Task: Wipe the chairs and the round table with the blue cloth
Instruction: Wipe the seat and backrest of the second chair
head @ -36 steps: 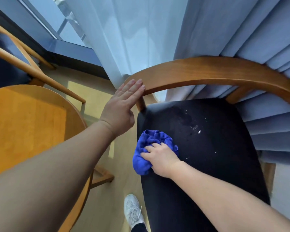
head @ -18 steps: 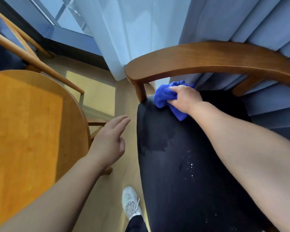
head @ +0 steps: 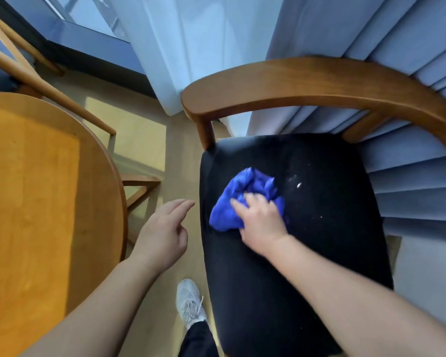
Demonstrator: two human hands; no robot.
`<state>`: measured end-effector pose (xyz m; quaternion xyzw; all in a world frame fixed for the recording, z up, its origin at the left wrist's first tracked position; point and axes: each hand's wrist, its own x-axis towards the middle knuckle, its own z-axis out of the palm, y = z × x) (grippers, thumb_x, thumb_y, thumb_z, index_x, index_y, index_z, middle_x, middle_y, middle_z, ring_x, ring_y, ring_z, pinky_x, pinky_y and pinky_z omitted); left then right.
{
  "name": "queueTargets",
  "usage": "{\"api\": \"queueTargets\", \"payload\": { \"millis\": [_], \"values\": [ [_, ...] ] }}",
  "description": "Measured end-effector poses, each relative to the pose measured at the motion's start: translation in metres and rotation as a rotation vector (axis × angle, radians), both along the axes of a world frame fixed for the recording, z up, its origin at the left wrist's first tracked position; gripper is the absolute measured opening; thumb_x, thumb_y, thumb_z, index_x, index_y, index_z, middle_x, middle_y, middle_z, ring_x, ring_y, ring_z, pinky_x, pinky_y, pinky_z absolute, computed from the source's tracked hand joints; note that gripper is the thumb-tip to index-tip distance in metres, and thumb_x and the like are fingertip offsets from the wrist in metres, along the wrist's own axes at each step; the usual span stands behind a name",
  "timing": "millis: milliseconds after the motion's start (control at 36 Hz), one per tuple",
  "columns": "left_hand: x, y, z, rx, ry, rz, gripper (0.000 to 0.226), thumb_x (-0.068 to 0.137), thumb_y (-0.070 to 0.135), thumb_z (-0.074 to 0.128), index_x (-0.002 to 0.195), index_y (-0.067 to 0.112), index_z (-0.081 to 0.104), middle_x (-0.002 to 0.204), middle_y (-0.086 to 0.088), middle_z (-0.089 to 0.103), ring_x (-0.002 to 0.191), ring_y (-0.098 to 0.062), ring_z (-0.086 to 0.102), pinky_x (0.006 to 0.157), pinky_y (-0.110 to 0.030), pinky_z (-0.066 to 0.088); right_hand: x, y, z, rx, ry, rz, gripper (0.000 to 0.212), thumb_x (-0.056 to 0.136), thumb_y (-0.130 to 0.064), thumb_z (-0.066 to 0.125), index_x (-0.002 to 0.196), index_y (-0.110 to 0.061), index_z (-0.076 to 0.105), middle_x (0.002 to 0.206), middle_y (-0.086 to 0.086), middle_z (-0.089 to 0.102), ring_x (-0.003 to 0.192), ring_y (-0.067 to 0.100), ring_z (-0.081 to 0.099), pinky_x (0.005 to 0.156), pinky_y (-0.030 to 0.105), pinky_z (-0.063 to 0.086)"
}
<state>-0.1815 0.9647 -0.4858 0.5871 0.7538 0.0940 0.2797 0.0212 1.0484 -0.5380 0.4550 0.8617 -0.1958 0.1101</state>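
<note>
Blue cloth (head: 245,199) lies bunched on the black seat (head: 307,228) of the chair, toward the seat's left half, and the right hand (head: 262,220) presses on it from above — fingers spread over the folds and partly curled into them, palm down, so the cloth is held against the cushion. At about 2 o'clock from the cloth, some small white specks (head: 299,185) sit on the dark fabric, close to it but apart. The curved wooden backrest (head: 307,81) of the chair arches at 12 o'clock, above the seat, with pleated grey-blue curtains (head: 410,34) behind it.

The left hand (head: 164,233) hangs in the air at 9 o'clock from the cloth, just beside the seat edge — it is open and loose, fingers pointing to the seat, and holds nothing. Farther at 9 o'clock stands the round table (head: 44,202), its orange-brown top partly in shadow. At 6 o'clock a white sneaker (head: 189,302) stands on the pale floor (head: 139,130), between table and chair.
</note>
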Motion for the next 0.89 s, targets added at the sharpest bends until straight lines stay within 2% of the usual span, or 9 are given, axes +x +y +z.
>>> {"api": "queueTargets", "payload": {
  "millis": [111, 194, 250, 306, 389, 472, 583, 694, 889],
  "values": [
    [0.003, 0.003, 0.000, -0.008, 0.022, -0.005, 0.055, 0.080, 0.004, 0.056, 0.131, 0.025, 0.049, 0.129, 0.005, 0.053, 0.115, -0.015, 0.049, 0.093, -0.027, 0.041, 0.018, -0.055, 0.005, -0.124, -0.016, 0.131, 0.067, 0.071, -0.023, 0.069, 0.136, -0.026, 0.052, 0.136, 0.010, 0.052, 0.121, 0.035, 0.049, 0.098, 0.045, 0.042],
    [0.006, 0.007, -0.003, 0.007, 0.040, -0.027, 0.055, 0.078, 0.003, 0.058, 0.129, 0.022, 0.051, 0.127, 0.004, 0.055, 0.113, -0.016, 0.051, 0.091, -0.026, 0.042, 0.028, -0.063, 0.008, -0.237, -0.024, 0.192, 0.069, 0.082, -0.023, 0.058, 0.146, -0.029, 0.034, 0.155, 0.008, 0.028, 0.140, 0.031, 0.025, 0.111, 0.045, 0.024],
    [0.009, 0.009, -0.005, 0.012, 0.052, -0.031, 0.055, 0.076, 0.001, 0.059, 0.127, 0.020, 0.054, 0.124, 0.002, 0.057, 0.112, -0.017, 0.053, 0.090, -0.024, 0.040, 0.030, -0.054, 0.014, -0.257, 0.005, 0.183, 0.066, 0.085, -0.024, 0.054, 0.147, -0.030, 0.033, 0.152, 0.005, 0.030, 0.137, 0.028, 0.027, 0.109, 0.043, 0.025],
    [0.012, 0.010, -0.007, 0.012, 0.058, -0.031, 0.055, 0.075, 0.000, 0.059, 0.127, 0.018, 0.055, 0.124, 0.000, 0.058, 0.112, -0.018, 0.052, 0.090, -0.024, 0.038, 0.032, -0.042, 0.022, -0.235, 0.077, 0.165, 0.064, 0.081, -0.022, 0.057, 0.143, -0.028, 0.041, 0.143, 0.005, 0.042, 0.128, 0.030, 0.038, 0.102, 0.043, 0.033],
    [0.016, 0.009, -0.009, 0.022, 0.049, -0.033, 0.055, 0.074, 0.000, 0.058, 0.126, 0.017, 0.056, 0.123, 0.000, 0.058, 0.112, -0.018, 0.052, 0.091, -0.023, 0.036, 0.039, -0.024, 0.033, -0.138, 0.227, 0.125, 0.064, 0.064, -0.012, 0.070, 0.127, -0.018, 0.062, 0.123, 0.012, 0.060, 0.109, 0.036, 0.057, 0.084, 0.048, 0.048],
    [0.020, 0.007, -0.011, 0.016, 0.032, -0.054, 0.054, 0.075, 0.001, 0.057, 0.127, 0.017, 0.055, 0.125, 0.001, 0.057, 0.113, -0.018, 0.051, 0.092, -0.023, 0.035, 0.048, 0.001, 0.038, -0.027, 0.281, 0.027, 0.063, 0.054, -0.008, 0.076, 0.116, -0.016, 0.070, 0.110, 0.013, 0.067, 0.097, 0.036, 0.064, 0.069, 0.046, 0.053],
    [0.025, 0.004, -0.011, 0.003, 0.025, -0.060, 0.053, 0.078, 0.003, 0.055, 0.128, 0.018, 0.053, 0.127, 0.001, 0.055, 0.115, -0.018, 0.050, 0.095, -0.025, 0.037, 0.059, 0.044, 0.036, -0.008, 0.255, -0.056, 0.059, 0.067, -0.010, 0.072, 0.126, -0.017, 0.064, 0.118, 0.015, 0.063, 0.108, 0.038, 0.059, 0.078, 0.050, 0.051],
    [0.028, 0.006, -0.011, 0.001, 0.037, -0.075, 0.053, 0.078, 0.003, 0.055, 0.129, 0.016, 0.053, 0.129, 0.000, 0.054, 0.118, -0.018, 0.048, 0.098, -0.025, 0.036, 0.068, 0.094, 0.032, -0.016, 0.131, -0.058, 0.061, 0.076, -0.018, 0.067, 0.135, -0.024, 0.055, 0.130, 0.010, 0.056, 0.121, 0.034, 0.049, 0.091, 0.048, 0.047],
    [0.036, 0.018, -0.011, 0.038, 0.016, -0.096, 0.053, 0.072, -0.002, 0.055, 0.123, 0.011, 0.058, 0.124, -0.005, 0.058, 0.114, -0.024, 0.052, 0.096, -0.029, 0.039, 0.067, 0.176, 0.023, 0.041, -0.034, -0.013, 0.062, 0.078, -0.021, 0.062, 0.138, -0.026, 0.048, 0.134, 0.009, 0.050, 0.120, 0.035, 0.047, 0.094, 0.046, 0.044]
  ]
}}
